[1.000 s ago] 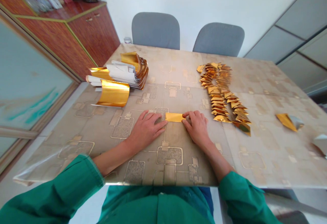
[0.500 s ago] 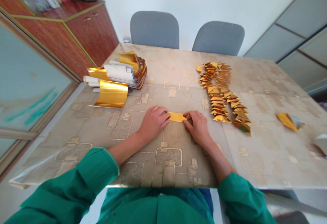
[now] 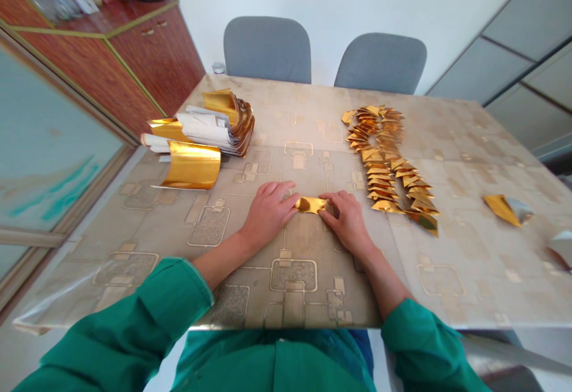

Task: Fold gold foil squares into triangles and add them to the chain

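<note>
A narrow strip of folded gold foil paper [image 3: 310, 205] lies between my hands, low over the table. My left hand [image 3: 270, 208] pinches its left end, and my right hand [image 3: 345, 215] pinches the right end. Both fingertips cover the ends of the strip. To the left, a curved gold foil sheet [image 3: 192, 165] rests in front of a stack of foil papers [image 3: 214, 124], some showing white backs. On the right, rows of folded gold foil pieces [image 3: 379, 168] stand closely lined up.
A patterned cloth covers the table [image 3: 295, 296]. At the right lies a loose foil piece [image 3: 503, 210] with a silvery end. Two grey chairs [image 3: 268, 49] stand at the far side by the wall. A wooden cabinet [image 3: 156, 58] is at the back left.
The strip's surface now looks bent, with a dark reflection where it was flat and evenly gold. Both hands keep their pinch in nearly the same place; the view has shifted slightly.
</note>
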A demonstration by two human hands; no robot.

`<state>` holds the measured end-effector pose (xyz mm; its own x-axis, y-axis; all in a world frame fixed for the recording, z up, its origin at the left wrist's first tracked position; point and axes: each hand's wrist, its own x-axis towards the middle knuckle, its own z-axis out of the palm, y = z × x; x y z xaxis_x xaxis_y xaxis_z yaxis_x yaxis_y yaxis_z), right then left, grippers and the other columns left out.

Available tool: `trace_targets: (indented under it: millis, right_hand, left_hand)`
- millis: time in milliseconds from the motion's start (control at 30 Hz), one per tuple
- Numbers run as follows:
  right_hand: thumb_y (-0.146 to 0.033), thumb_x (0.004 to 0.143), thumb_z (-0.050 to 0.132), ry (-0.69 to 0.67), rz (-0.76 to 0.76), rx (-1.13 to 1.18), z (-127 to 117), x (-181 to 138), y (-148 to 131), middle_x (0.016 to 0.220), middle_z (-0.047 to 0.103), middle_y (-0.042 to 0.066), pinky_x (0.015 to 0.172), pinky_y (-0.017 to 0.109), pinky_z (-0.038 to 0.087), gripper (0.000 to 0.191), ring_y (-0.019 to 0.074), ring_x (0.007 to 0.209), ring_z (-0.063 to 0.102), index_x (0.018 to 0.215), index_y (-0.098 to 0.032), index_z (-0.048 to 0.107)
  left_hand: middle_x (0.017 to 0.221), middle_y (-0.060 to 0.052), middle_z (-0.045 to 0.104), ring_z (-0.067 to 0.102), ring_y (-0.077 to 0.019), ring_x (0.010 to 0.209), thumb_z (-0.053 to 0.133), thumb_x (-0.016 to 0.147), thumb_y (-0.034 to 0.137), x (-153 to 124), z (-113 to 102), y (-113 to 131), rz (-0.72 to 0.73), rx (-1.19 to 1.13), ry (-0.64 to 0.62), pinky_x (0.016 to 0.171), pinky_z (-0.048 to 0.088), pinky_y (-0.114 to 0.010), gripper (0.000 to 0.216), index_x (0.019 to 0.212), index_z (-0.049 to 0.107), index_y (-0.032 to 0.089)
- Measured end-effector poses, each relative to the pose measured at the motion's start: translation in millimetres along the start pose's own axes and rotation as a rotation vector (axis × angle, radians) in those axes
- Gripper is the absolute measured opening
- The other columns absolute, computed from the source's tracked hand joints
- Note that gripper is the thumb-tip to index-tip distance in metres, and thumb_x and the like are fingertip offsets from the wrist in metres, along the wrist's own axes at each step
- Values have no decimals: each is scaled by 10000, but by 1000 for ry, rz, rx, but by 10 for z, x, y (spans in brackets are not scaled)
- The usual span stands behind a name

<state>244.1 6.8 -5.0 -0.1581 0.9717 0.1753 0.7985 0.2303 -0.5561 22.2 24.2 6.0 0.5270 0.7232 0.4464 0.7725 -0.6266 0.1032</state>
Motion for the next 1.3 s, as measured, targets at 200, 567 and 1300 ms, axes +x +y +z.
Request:
trace_targets:
  millis: [200, 567, 1300]
  right_hand:
    - [-260, 870, 599, -21, 9, -15, 4, 2, 8, 921, 631, 50, 818, 348, 377, 249, 224, 897, 542, 1107, -235, 671]
    - [-220, 861, 580, -46, 17, -10, -22, 14, 13, 928, 619, 46, 831, 350, 365, 261, 222, 909, 534, 1102, -234, 678]
    - [-276, 890, 620, -50, -95, -32, -43, 23, -113, 1048, 645, 54, 877, 381, 367, 218, 238, 1002, 534, 1100, -249, 670]
  left_hand:
    - [1190, -71, 652, 564, -227, 1024, 538, 974, 201, -88, -6, 54, 200, 51, -49, 926, 423, -391, 177, 1061, 691, 210]
    - [1109, -54, 673, 561, -222, 992, 535, 967, 185, -280, -126, -15, 123, 29, -72, 923, 411, -394, 233, 1157, 662, 231]
    - [1224, -88, 625, 545, -247, 1081, 601, 935, 239, -142, -62, -29, 58, -98, -64, 986, 425, -422, 263, 1193, 629, 196]
